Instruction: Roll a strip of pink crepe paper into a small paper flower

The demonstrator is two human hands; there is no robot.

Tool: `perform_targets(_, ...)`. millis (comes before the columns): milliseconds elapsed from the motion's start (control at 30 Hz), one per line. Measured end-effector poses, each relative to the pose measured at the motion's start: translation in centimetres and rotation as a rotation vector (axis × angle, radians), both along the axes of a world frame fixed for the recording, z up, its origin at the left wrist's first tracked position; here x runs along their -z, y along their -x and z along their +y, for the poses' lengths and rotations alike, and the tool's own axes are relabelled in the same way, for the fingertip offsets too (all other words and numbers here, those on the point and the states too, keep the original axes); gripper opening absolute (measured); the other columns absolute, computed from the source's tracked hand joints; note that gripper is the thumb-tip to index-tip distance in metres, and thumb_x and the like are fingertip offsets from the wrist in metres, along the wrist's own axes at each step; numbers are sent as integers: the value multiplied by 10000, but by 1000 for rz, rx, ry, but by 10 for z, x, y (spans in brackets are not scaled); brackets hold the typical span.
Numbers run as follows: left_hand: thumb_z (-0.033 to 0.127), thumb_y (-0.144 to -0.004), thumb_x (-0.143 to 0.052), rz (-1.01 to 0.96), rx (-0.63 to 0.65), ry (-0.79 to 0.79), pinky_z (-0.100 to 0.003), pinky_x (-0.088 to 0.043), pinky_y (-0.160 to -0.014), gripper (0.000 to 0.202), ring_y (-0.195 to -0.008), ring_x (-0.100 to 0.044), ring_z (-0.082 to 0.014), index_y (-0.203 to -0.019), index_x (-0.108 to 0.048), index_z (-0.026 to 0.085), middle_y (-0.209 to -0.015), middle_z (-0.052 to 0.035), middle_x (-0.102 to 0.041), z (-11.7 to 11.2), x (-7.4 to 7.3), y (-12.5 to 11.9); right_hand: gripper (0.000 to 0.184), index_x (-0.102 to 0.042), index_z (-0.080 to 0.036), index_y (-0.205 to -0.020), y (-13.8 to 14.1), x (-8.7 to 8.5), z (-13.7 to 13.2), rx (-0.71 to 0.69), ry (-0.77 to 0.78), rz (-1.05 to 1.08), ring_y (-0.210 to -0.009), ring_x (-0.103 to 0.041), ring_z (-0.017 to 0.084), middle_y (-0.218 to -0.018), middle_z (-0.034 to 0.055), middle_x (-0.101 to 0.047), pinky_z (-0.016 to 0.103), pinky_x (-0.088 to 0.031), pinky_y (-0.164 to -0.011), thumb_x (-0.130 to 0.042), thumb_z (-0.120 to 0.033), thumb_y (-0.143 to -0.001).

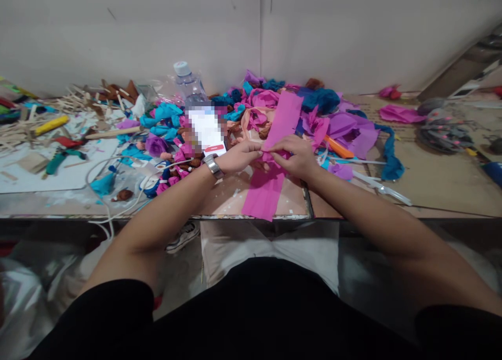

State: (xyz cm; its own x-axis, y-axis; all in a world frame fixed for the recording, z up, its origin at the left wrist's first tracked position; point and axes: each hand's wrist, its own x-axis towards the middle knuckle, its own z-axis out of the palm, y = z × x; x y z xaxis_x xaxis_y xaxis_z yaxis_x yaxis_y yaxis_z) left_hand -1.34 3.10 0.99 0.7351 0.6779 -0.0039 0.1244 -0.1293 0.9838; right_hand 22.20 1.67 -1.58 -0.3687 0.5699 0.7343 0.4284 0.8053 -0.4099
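Note:
A long strip of pink crepe paper (267,190) runs slantwise over the table, from the heap at the back down to the front edge. At its middle, my left hand (243,157) pinches the paper's edge with thumb and finger. My right hand (295,155) grips the same spot from the other side, fingertips almost touching those of the left. A small gathered bit of pink shows between the fingers. Just beyond my left hand stands a phone (215,144) with a lit, pixelated screen. Purple crepe paper (351,132) lies right of my right hand.
A water bottle (190,82) stands behind the phone. Scissors (386,191) and an orange cutter (338,146) lie to the right. Wooden sticks, a yellow tool (52,125) and green-handled pliers (58,160) are at left. A white cable (135,203) hangs over the front edge.

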Motion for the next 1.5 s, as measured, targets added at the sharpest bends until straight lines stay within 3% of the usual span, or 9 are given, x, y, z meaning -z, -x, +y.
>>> perform_targets(100, 358, -954, -733, 10, -44, 126, -343, -676, -846, 227, -818, -814, -199, -925, -707, 134, -856, -97, -812, -3, -4, 0, 142, -823, -262, -973, -1, 1, 1, -7, -51, -22, -920, -762, 238, -944, 49, -838, 416, -580, -891, -694, -321, -971)
perform_targets(167, 391, -957, -741, -3, -70, 155, -346, -677, -840, 268, -817, -813, -205, -925, -708, 127, -872, -100, -809, -4, -6, 0, 136, -823, -261, -977, -1, 0, 1, -11, -67, -34, -929, -763, 240, -950, 51, -839, 419, -582, -896, -691, -292, -966)
perform_targets(300, 505, -965, -758, 3, -93, 130, -338, -669, -813, 377, -787, -797, -186, -952, -712, 131, -864, -86, -795, -3, -6, -1, 125, -819, -256, -990, -2, -1, 1, -24, -86, -46, -927, -766, 245, -957, 54, -838, 425, -583, -884, -701, -292, -971)
perform_targets(733, 453, -977, -696, 47, -142, 1, -353, -658, -775, 318, -803, -776, -198, -890, -707, 147, -870, -86, -772, 0, 1, -1, 123, -829, -267, -956, -1, -1, 0, -73, -77, -40, -927, -757, 247, -937, 48, -838, 448, -570, -904, -709, -288, -968)
perform_targets(1067, 505, -1009, -629, 158, -117, -400, -282, -536, -704, 372, -727, -676, -150, -841, -668, 175, -767, -31, -683, 6, 4, 2, 130, -822, -251, -985, -1, -4, -3, -6, -21, -76, -929, -764, 256, -959, 63, -844, 440, -561, -893, -721, -330, -973)
perform_targets(1300, 492, -1069, -541, 285, -201, -728, -286, -447, -692, 400, -710, -642, -152, -878, -702, 179, -803, -38, -733, -5, -4, 1, 124, -808, -233, -964, -1, -4, -2, 28, 11, -89, -921, -749, 261, -948, 70, -826, 425, -546, -882, -720, -320, -972)
perform_targets(1500, 467, -1069, -533, 338, -276, -883, -314, -445, -730, 365, -743, -682, -179, -976, -745, 184, -851, -49, -774, -8, -1, -3, 119, -788, -233, -942, 0, -2, -2, 39, 48, -66, -911, -735, 259, -944, 65, -816, 418, -544, -876, -719, -324, -975)
